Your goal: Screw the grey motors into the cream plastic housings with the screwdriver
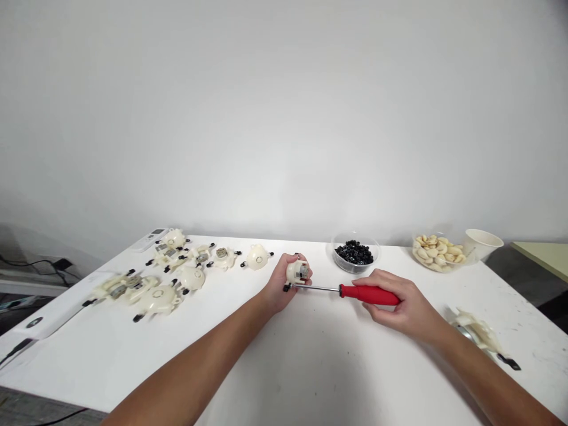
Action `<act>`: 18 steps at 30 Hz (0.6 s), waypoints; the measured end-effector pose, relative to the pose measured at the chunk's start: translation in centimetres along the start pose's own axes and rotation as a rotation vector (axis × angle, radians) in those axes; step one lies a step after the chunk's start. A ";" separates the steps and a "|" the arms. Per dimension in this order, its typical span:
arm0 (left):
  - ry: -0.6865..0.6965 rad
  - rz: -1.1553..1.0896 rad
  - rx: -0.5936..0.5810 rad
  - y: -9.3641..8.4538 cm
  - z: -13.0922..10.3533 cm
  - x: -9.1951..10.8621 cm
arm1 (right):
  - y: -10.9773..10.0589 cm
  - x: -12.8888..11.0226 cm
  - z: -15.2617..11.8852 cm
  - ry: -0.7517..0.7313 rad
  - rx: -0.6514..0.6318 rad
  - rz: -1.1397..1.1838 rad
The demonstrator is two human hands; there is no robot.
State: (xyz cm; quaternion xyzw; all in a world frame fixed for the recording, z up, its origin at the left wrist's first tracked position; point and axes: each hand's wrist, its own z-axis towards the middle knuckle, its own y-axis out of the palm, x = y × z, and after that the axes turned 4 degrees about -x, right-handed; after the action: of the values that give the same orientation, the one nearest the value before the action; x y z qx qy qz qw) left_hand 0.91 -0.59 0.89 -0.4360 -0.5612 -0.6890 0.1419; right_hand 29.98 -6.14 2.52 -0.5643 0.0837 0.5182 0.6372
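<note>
My left hand is closed around a small cream plastic motor housing, whose grey metal motor faces right. A black rubber foot pokes out at the housing's lower side. In my right hand is a screwdriver with a red handle, held level by the thumb and fingers. Its metal shaft points left, and the tip meets the lower edge of the housing near the black foot. Whether a screw sits at the tip is too small to tell.
Several similar cream housings with black feet lie at the left. Behind my hands stand a clear bowl of small black parts, a clear bowl of cream pieces and a white cup. Another housing lies beside my right forearm.
</note>
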 end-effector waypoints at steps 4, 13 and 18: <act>-0.001 0.007 -0.004 0.1 0.0 0.1 | -0.1 -0.2 0.0 -0.002 -0.007 0.000; 0.003 0.003 -0.024 -0.1 0.1 0.0 | 0.1 -0.2 0.0 0.007 -0.003 -0.018; -0.007 -0.033 -0.024 -0.1 0.2 0.1 | 0.2 -0.3 0.0 -0.009 0.013 -0.066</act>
State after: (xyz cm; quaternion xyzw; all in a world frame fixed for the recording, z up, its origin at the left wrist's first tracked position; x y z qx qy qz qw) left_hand 0.89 -0.40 0.88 -0.4305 -0.5608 -0.6965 0.1233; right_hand 29.63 -6.35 2.60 -0.5604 0.0656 0.4990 0.6578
